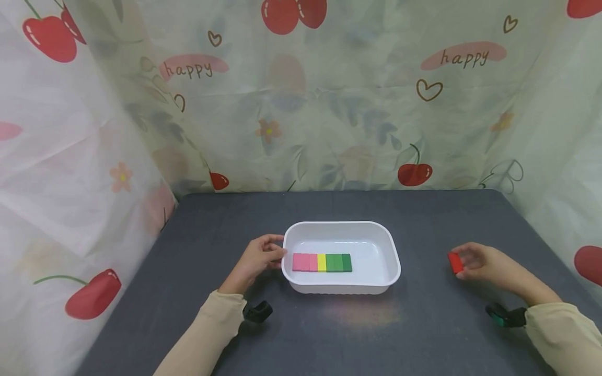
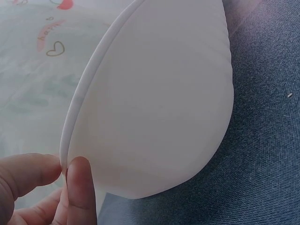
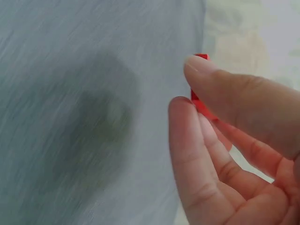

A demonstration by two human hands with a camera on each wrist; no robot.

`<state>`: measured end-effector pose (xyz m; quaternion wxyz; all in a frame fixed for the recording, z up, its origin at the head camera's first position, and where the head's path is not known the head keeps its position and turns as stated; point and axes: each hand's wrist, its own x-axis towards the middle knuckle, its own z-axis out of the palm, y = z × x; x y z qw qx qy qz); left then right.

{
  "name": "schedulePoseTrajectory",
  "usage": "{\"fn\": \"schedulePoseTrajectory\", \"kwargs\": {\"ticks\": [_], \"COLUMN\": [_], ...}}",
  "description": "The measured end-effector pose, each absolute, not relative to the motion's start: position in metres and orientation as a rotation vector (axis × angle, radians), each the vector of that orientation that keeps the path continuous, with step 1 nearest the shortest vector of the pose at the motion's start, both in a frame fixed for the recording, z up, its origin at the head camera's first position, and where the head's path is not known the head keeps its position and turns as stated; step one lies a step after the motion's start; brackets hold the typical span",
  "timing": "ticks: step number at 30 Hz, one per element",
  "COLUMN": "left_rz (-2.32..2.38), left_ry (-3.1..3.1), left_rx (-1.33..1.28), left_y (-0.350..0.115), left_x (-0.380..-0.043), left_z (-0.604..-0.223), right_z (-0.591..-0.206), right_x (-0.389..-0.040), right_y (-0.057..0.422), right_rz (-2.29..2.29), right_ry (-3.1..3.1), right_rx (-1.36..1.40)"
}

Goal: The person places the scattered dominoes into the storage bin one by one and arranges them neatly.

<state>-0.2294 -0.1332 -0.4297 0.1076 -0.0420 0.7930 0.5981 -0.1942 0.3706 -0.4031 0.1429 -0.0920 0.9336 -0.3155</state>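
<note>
A white rectangular plastic tray stands near the middle of the dark table. In it, a row of flat blocks lies side by side: pink blocks at the left, a yellow block, then green blocks. At the tray's left end, my left hand pinches the rim between thumb and finger. Off to the right of the tray, my right hand holds a small red block between thumb and fingers. The right wrist view shows this red block mostly hidden by the thumb.
The dark table extends on all sides of the tray. A patterned cloth curtain with cherries and hearts hangs along its back and sides. Dark wrist devices sit below both hands.
</note>
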Motion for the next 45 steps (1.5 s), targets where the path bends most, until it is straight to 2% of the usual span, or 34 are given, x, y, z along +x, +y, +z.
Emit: {"fn": "schedulePoseTrajectory", "kwargs": {"ticks": [20, 31, 45], "left_rz": [1.771, 1.761, 1.765], "left_ry": [2.342, 2.338, 2.327], "left_rx": [-0.086, -0.101, -0.118], "left_y": [-0.135, -0.134, -0.133], "left_x": [-0.231, -0.231, -0.231], "left_z": [-0.431, -0.431, -0.431], "right_z": [-0.365, -0.375, -0.389], "right_x": [-0.201, -0.213, -0.221], "right_y": [0.269, 0.224, 0.19], "right_rz": [-1.263, -1.256, -1.171], "right_ry": [2.658, 2.566, 2.536], "right_rx": [-0.344, -0.318, -0.338]}}
